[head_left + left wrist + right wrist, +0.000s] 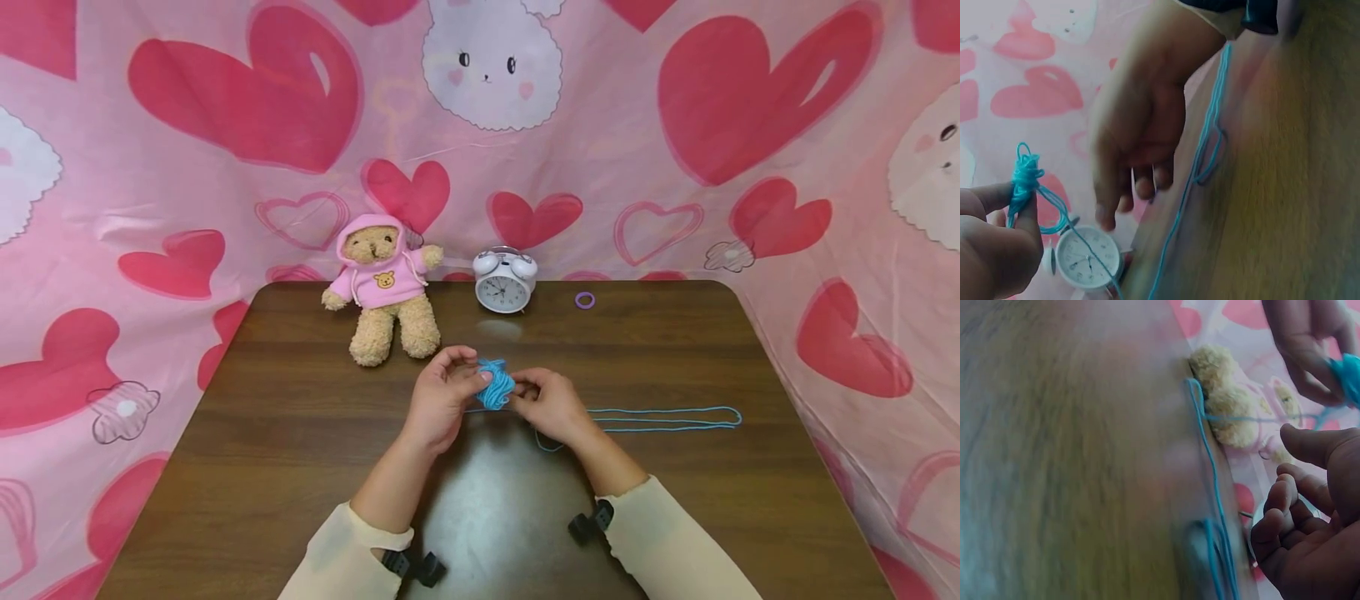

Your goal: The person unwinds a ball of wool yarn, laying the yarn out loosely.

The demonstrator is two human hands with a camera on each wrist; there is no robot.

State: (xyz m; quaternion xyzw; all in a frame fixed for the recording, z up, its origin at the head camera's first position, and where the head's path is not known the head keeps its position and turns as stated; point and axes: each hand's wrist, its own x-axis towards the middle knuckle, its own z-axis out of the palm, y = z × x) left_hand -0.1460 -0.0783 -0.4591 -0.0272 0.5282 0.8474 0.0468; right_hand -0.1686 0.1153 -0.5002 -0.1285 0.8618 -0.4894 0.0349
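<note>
A small wound bundle of bright blue yarn [497, 387] is held up above the table's middle. My left hand [438, 402] pinches it between thumb and fingers. Just to its right is my right hand [553, 407], fingers loosely bent. The right wrist view shows that right hand [1313, 553] with thumb and fingers apart and nothing between them. In the left wrist view, loops stick out of the bundle [1025, 175] and a strand trails down from it. Long loose yarn strands [660, 410] lie across the table to the right, ending in a bend; part passes behind my right hand.
At the table's back stand a teddy bear [386, 283] in a pink hoodie and a white alarm clock [504, 293]. A purple ring [585, 300] lies right of the clock. Pink heart-print cloth [600, 150] hangs behind the brown wooden table [300, 467].
</note>
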